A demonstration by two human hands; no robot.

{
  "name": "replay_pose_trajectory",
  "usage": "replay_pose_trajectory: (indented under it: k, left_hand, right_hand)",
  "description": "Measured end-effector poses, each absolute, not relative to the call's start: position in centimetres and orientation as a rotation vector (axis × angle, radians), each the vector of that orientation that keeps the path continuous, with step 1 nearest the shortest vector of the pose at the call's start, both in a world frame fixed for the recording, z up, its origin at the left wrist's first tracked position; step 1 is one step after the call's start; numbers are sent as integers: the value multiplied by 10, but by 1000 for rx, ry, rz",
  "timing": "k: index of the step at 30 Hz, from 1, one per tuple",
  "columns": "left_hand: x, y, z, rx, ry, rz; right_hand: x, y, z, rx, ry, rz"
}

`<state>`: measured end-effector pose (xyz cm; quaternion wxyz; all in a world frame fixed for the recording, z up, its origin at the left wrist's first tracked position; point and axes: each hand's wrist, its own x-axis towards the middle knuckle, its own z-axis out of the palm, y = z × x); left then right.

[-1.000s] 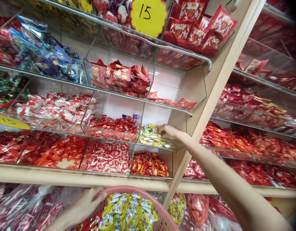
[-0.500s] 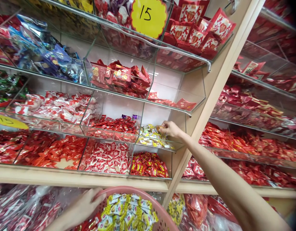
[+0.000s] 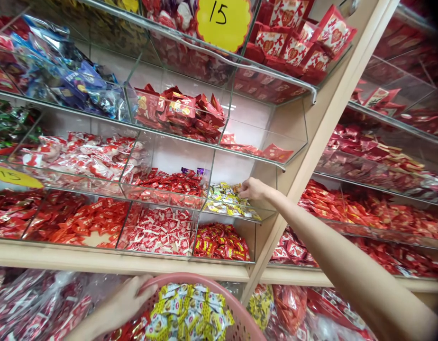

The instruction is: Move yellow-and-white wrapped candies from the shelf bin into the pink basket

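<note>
My left hand grips the rim of a pink plastic basket at the bottom. Yellow-and-white wrapped candies fill much of the basket, with red wrapped pieces beside them on the left. Above and to the right, my right hand reaches into a clear shelf compartment of small yellow-and-white wrapped candies. Its fingers are curled together at the candies' right side, with a yellowish wrapper at the fingertips. How many pieces it holds is hidden.
Glass shelf dividers and front panels border the compartments. Red-and-yellow candies lie below, red candies to the left. A wooden upright stands beside my right forearm. A yellow price sign reading 15 hangs above.
My right hand has shifted very slightly to the right within the candy compartment. The view has moved a little. My left hand stays at the basket rim.
</note>
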<state>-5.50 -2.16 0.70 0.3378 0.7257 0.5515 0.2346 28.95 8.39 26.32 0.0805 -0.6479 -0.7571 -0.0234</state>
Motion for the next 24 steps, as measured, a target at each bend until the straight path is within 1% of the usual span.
replay_pose_trajectory:
  k: [3,5,8,11,16,19,24]
  left_hand:
    - [-53,-23,9,1880,1451,627]
    - [-51,-24,10,1875,1464,631]
    - [-51,-25,11,1886,1436,639]
    - [-53,-24,10,1891,1422,647]
    - [-54,-23,7,1889,1438,636]
    - [-54,-23,6,1877,1449,657]
    - [-55,-24,7,1869,1452,680]
  right_hand:
    - [286,68,268,-2202,-2407,257]
    - [283,64,267,-2297,-2428,359]
    - [280,64,263,-2329,-2436,482]
    - [279,67,262,-2349,-2338,673]
    - [284,68,273,-2328,-2249,881]
    - [290,72,276,-2241,-2300,826]
    - [301,89,255,-1886,-2433,450]
